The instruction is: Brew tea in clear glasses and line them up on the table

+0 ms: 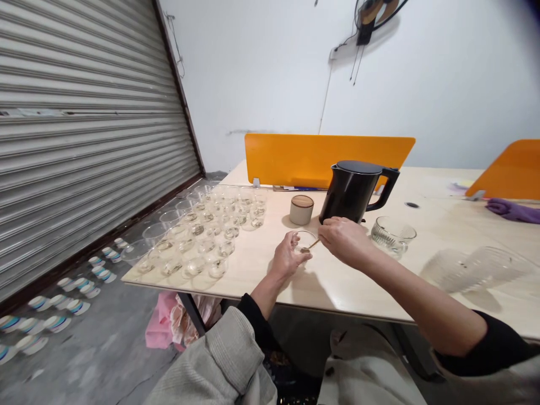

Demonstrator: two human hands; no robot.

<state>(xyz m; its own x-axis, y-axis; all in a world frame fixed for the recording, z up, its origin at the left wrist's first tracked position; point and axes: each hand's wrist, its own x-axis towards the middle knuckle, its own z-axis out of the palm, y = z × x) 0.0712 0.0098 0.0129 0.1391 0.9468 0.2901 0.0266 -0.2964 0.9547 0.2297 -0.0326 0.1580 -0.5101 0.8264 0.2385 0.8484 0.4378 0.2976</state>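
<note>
My left hand (287, 254) is wrapped round the side of a small clear cup (307, 237) on the table. My right hand (342, 239) is closed on a thin wooden stick (314, 244), whose lower end reaches down into that cup. Something dark lies at the cup's bottom, too small to make out. Just behind the cup stands a grey canister (301, 212) with a wooden lid. A black electric kettle (350, 188) is beyond my right hand, its handle to the right. Right of that hand sits a clear ribbed glass cup (392, 233).
Rows of clear cups (196, 264) with dark bits at the bottom cover the table's left end. Nested clear plastic cups (468, 269) lie on their side at right. An orange divider (295, 157) crosses behind. A purple cloth (514, 210) lies far right; small tubs (59, 323) stand on the floor.
</note>
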